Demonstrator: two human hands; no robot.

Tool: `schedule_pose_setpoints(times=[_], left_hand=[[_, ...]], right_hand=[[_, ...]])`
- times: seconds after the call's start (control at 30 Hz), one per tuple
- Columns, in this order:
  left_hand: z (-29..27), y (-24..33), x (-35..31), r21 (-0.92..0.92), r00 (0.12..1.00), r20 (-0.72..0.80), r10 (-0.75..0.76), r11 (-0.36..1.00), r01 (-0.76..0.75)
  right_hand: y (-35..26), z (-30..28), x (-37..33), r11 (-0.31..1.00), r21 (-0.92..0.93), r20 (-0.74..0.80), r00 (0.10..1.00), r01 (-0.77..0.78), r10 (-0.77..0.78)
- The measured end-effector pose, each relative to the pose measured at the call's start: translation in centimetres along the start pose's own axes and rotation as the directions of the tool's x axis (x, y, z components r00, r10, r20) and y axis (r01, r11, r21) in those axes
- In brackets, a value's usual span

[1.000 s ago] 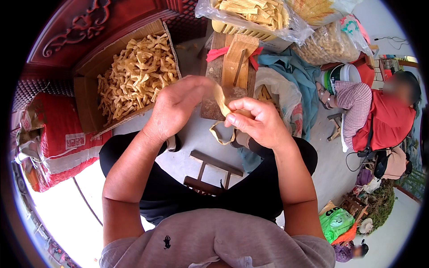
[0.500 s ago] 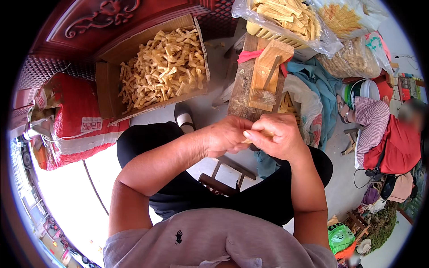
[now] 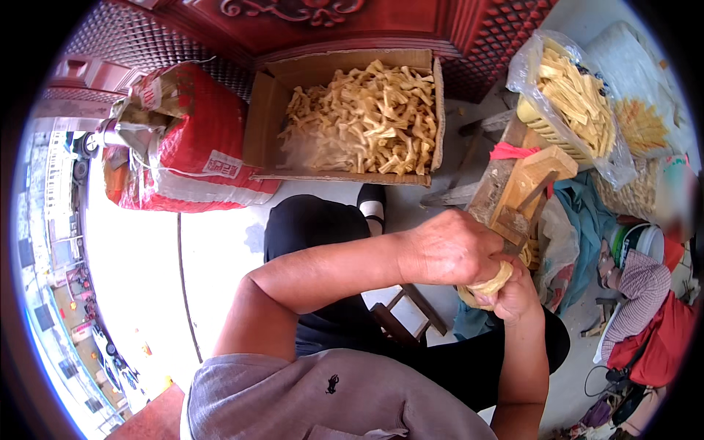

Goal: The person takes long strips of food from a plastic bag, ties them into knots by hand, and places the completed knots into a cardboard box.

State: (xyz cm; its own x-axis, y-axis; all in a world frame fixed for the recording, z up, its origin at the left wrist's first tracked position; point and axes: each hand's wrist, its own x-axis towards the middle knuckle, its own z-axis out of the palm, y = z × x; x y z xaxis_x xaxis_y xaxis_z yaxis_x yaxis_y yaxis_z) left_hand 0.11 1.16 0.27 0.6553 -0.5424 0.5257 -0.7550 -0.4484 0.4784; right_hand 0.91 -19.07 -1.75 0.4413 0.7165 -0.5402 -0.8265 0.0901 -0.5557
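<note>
A pale yellow strip (image 3: 497, 281), bent into a loop, is between my two hands in front of the wooden bench. My left hand (image 3: 453, 248) is closed in a fist at the upper side of the loop, and its fingertips are hidden. Below and to the right, my right hand (image 3: 522, 292) is closed round the strip, its thumb against the loop. Just beyond the hands a wooden block fixture (image 3: 524, 192) with an upright end is tied to the bench plank (image 3: 486, 196) by a red cloth.
A cardboard box (image 3: 257, 139) of knotted yellowish pieces stands ahead, beside a red sack (image 3: 198, 132). At the far right, a plastic-lined yellow basket (image 3: 546, 130) holds flat strips. Teal cloth (image 3: 587, 227) hangs by the bench. Another person's red garment (image 3: 653, 341) shows at right.
The view has swung, so the box and bench appear farther right. My left hand has turned over above the right one, and the strip now shows as a loop.
</note>
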Motion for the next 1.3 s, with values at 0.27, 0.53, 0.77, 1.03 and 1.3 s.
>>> schedule_pose_setpoints(times=[0.27, 0.53, 0.77, 1.03, 1.3], left_hand=[[1.5, -0.1, -0.8, 0.035, 0.940, -0.337, -0.063, 0.996, 0.080], [3.1, 0.0, -0.7, -0.081, 0.857, 0.160, -0.489, 0.859, 0.506], [4.4, -0.2, -2.4, -0.041, 0.975, 0.006, -0.221, 0.974, 0.221], [-1.8, -0.9, -0.9, -0.757, 0.881, -0.073, -0.467, 0.601, 0.255], [-1.0, -0.9, 0.7, -0.809, 0.666, 0.390, -0.636, 0.110, 0.578]], right_hand=[[1.0, 0.3, 0.8, 0.928, -0.033, -0.249, 0.896, 0.372, -0.368], [0.1, 0.2, -0.5, 0.354, -0.899, -0.037, 0.759, 0.259, -0.650], [1.5, 1.3, 0.5, 0.252, -0.942, 0.036, 0.813, 0.221, -0.581], [1.1, -0.2, -0.3, 0.938, -0.281, -0.022, 0.976, 0.203, -0.218], [-0.7, 0.2, -0.6, 0.973, -0.117, -0.106, 0.972, 0.198, -0.211]])
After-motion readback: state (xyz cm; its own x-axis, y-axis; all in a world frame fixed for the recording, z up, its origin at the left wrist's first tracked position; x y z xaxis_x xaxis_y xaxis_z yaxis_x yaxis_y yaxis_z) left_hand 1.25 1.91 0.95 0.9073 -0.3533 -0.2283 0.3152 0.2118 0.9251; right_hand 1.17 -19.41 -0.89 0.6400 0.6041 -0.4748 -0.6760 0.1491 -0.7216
